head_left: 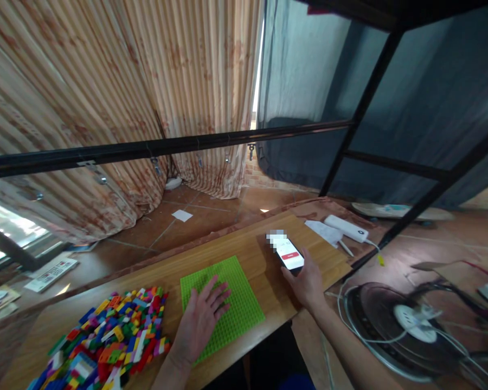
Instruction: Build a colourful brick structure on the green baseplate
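My left hand is over the green baseplate, its fingers stretched out and slightly apart, holding nothing. Whether it touches the studs I cannot tell. At the right, my right hand grips the lower end of a smartphone, thumb on one side and fingers on the other. The phone's lit screen shows a red button, and its upper part is blurred out. Left of the baseplate lies a heap of loose toy building bricks in many colours.
The wooden table carries all this. Past its right end are a white power bank-like device, paper and a cable. A black metal frame bar crosses ahead. A power strip sits on a round dark object at right.
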`<state>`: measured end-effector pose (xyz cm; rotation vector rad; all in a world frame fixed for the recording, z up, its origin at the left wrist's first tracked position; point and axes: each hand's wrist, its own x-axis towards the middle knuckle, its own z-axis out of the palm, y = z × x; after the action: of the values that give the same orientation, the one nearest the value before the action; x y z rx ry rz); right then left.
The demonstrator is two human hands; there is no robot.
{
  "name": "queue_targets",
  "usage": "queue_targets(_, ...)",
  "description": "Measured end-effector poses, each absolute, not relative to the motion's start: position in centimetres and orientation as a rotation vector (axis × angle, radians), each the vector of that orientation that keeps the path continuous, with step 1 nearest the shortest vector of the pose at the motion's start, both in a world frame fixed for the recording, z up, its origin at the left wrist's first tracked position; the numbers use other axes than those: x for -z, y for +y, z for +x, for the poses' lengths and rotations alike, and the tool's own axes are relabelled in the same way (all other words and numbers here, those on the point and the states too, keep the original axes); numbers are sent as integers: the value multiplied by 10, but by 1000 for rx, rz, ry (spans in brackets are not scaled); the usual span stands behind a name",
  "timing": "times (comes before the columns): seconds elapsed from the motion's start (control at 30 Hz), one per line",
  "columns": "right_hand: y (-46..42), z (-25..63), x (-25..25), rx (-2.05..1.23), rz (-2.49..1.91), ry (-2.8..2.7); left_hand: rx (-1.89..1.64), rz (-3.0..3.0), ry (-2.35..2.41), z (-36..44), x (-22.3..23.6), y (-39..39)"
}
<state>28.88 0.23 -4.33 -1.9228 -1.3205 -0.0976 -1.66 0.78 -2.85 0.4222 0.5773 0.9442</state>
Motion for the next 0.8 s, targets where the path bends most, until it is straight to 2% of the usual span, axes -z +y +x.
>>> queue_targets(0.23, 28, 344, 53, 156, -2137, -1325, -931, 439, 616, -18, 29, 11)
queue_targets(0.8, 49, 364, 68, 56, -2074, -1392, -881, 487, 788, -22, 24, 15)
